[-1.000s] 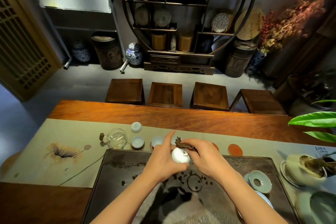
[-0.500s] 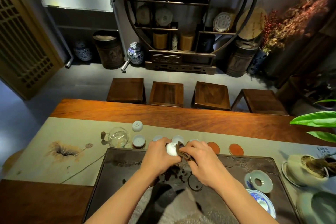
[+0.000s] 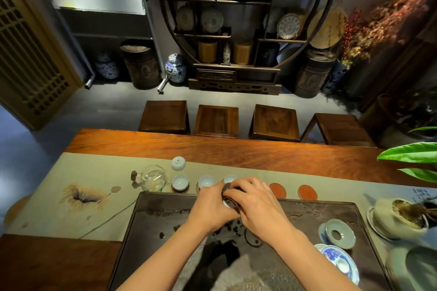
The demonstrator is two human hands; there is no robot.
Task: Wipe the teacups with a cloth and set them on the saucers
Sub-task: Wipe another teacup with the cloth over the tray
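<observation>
Over the far edge of the dark tea tray (image 3: 165, 224), my left hand (image 3: 212, 208) grips a small white teacup (image 3: 226, 203), nearly all of it hidden between my hands. My right hand (image 3: 253, 203) holds a dark brown cloth (image 3: 227, 190) pressed against the cup. Behind them, in a row on the runner, three pale teacups (image 3: 180, 182) (image 3: 206, 181) (image 3: 230, 178) sit on saucers. Right of my hands lie two bare orange saucers (image 3: 277, 190) (image 3: 307, 192).
A glass pitcher (image 3: 153, 178) and a small white lidded jar (image 3: 178, 163) stand left of the cup row. On the tray's right are a celadon ring lid (image 3: 338, 234) and a blue-and-white dish (image 3: 338, 260). A pot (image 3: 399, 216) with dark utensils and green leaves (image 3: 411, 153) sit far right. Stools line the table's far side.
Both hands have carried the cup and cloth away from me, from over the tray's middle to its far edge near the saucer row. The cup is now almost hidden.
</observation>
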